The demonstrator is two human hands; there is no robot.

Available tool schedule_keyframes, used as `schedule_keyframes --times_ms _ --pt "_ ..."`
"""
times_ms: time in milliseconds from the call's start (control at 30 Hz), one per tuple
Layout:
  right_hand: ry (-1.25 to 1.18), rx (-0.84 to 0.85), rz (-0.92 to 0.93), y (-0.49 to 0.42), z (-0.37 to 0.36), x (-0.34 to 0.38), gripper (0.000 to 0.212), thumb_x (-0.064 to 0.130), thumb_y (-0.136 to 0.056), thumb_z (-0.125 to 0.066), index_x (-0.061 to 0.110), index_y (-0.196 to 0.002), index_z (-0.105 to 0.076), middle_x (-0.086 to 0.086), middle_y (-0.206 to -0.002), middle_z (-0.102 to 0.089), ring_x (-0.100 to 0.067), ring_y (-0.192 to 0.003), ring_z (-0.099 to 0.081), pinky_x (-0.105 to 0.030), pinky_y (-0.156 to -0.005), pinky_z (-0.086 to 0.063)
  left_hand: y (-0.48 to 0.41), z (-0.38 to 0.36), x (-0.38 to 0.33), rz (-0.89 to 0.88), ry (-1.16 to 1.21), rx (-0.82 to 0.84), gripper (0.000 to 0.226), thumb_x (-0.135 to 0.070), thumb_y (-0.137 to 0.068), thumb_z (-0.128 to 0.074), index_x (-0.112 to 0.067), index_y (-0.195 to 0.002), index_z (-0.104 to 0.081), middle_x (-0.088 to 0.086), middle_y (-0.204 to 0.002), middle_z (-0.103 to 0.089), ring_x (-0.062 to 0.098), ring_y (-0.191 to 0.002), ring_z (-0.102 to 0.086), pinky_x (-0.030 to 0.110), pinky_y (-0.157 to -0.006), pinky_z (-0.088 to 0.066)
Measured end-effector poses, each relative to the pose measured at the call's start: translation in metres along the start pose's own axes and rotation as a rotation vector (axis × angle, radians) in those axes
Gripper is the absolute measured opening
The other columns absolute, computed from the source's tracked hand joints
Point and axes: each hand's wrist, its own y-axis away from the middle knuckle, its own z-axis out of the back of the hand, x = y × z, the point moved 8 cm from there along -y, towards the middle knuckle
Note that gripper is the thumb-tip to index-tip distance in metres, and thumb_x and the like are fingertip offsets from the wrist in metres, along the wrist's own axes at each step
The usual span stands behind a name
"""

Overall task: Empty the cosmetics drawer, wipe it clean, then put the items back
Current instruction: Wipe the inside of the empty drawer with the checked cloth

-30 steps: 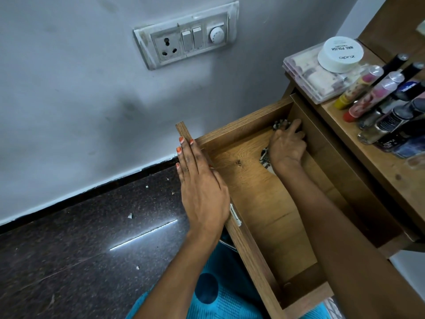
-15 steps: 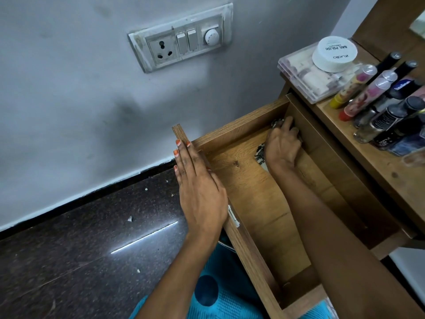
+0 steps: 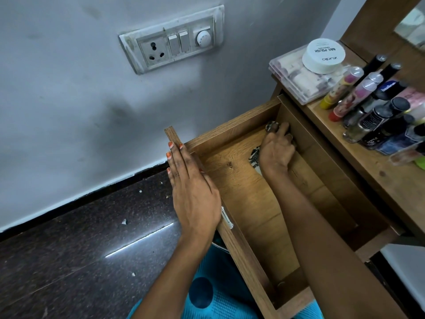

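Wooden drawer (image 3: 241,192) is nearly bare, left hand (image 3: 195,199) flat-fingered on its front at 9 o'clock, right hand (image 3: 277,153) curled round a dark clump (image 3: 254,157) (rag or trinkets?) at 1 o'clock: likely last clearing, lift it out next.

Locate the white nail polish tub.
Head view, upper right: the white nail polish tub sits on the clear plastic box at the far wall-side corner of the dresser top, beyond the open drawer.

drawer (image 3: 253,203) floor — bare mid and near | far corner — right hand (image 3: 277,153), dark items (image 3: 254,157)
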Motion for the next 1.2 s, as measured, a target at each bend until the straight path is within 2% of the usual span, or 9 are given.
schedule_keyframes --times_ms 167,300,433,633,800,933,1033,1200 --pt "-0.02 -0.005 0.018 -0.011 0.001 0.005 0.032 0.002 -0.096 -0.036 -0.003 -0.127 -0.043 -0.018 -0.13 -0.036 -0.029 -0.102 -0.052 -0.033 -0.069 -0.043 -0.002 -0.001 -0.002 0.004 0.004 0.014 0.06 -0.01 -0.094 -0.029 -0.009 -0.146 0.002 0.004 -0.155 0.011 0.008 -0.138 0.013 0.025 -0.115 0.006" --pt "-0.039 0.021 0.119 -0.013 0.002 -0.001 0.037 0.004 -0.094 -0.042 0.003 -0.131 -0.039 -0.016 -0.134 -0.033 -0.031 -0.107 -0.05 -0.038 -0.077 -0.046 -0.002 -0.001 -0.002 0.002 0.01 0.007 0.06 -0.01 -0.095 -0.029 -0.009 -0.146 0.002 0.004 -0.155 0.011 0.008 -0.138 0.013 0.026 -0.115 0.005" --pt "0.103 0.016 0.229 -0.007 0.001 -0.004 0.042 0.008 -0.093 -0.045 0.01 -0.134 -0.034 -0.015 -0.134 -0.03 -0.03 -0.109 -0.047 -0.036 -0.076 -0.048 0.0 -0.001 0.0 0.004 0.002 0.011 0.059 -0.011 -0.095 -0.029 -0.008 -0.146 0.002 0.006 -0.155 0.01 0.011 -0.14 0.012 0.027 -0.116 0.005" --pt "0.206 0.044 0.084 -0.011 -0.006 0.005 0.04 0.009 -0.097 -0.036 0.002 -0.136 -0.03 -0.017 -0.133 -0.031 -0.028 -0.109 -0.05 -0.036 -0.08 -0.052 -0.002 -0.002 -0.001 0.0 0.004 0.019 0.059 -0.012 -0.095 -0.026 -0.01 -0.146 0.004 0.004 -0.154 0.013 0.005 -0.134 0.017 0.027 -0.116 0.006" --pt "0.265 0.109 0.105 -0.021 -0.008 0.01 0.049 0.014 -0.099 -0.032 0.0 -0.143 -0.016 -0.024 -0.137 -0.031 -0.028 -0.11 -0.056 -0.036 -0.086 -0.052 -0.003 -0.001 -0.002 -0.005 0.01 0.012 0.06 -0.011 -0.095 -0.028 -0.011 -0.145 0.005 0.003 -0.155 0.012 0.005 -0.134 0.016 0.026 -0.115 0.007" --pt "0.23 0.164 0.079 -0.019 -0.006 0.009 0.039 0.014 -0.101 -0.031 -0.004 -0.136 -0.029 -0.022 -0.13 -0.045 -0.024 -0.114 -0.051 -0.031 -0.077 -0.046 -0.002 0.0 -0.002 -0.011 0.002 0.003 0.059 -0.011 -0.095 -0.028 -0.009 -0.145 0.003 0.005 -0.155 0.01 0.006 -0.135 0.016 0.026 -0.115 0.007" --pt "0.214 0.196 0.062 -0.011 -0.005 0.002 0.04 0.013 -0.101 -0.029 -0.005 -0.137 -0.028 -0.021 -0.133 -0.045 -0.025 -0.118 -0.049 -0.033 -0.081 -0.046 -0.001 -0.001 -0.001 -0.015 -0.017 0.013 0.06 -0.012 -0.095 -0.028 -0.009 -0.145 0.004 0.005 -0.155 0.011 0.006 -0.136 0.016 0.026 -0.115 0.008" --pt "0.16 0.192 -0.017 0.007 -0.012 -0.022 0.046 0.021 -0.101 -0.029 -0.001 -0.141 -0.021 -0.021 -0.134 -0.04 -0.025 -0.112 -0.054 -0.033 -0.081 -0.046 -0.001 -0.001 -0.001 -0.008 -0.01 0.012 0.058 -0.012 -0.095 -0.027 -0.009 -0.145 0.003 0.006 -0.155 0.01 0.006 -0.134 0.015 0.026 -0.115 0.006"
